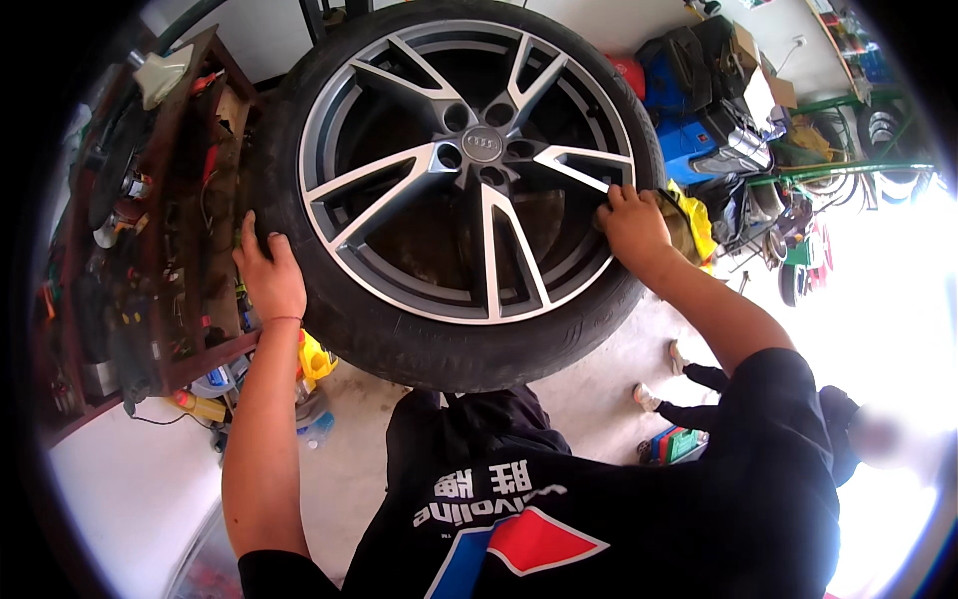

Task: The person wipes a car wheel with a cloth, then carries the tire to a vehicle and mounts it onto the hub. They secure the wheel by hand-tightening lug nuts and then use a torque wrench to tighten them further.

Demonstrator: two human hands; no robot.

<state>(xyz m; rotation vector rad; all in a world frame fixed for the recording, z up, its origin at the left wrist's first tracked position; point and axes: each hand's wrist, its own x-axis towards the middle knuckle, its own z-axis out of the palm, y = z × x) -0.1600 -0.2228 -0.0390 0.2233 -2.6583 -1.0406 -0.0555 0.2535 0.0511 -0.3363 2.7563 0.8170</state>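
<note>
- The wheel (pixel 485 143) sits at twelve o'clock, ahead of the black shirt (pixel 699 499).
- Left hand (pixel 269 272), between eight and nine — fingers spread, thumb apart, against the tyre (pixel 429 354).
- Right hand (pixel 636 228), between three and four — fingers bent over the rim (pixel 490 240); whether gripping, I can't tell.

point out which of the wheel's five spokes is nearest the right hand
The spoke running from the hub toward the picture's right edge; its outer end lies by the right hand, while the other four end farther away.
</note>
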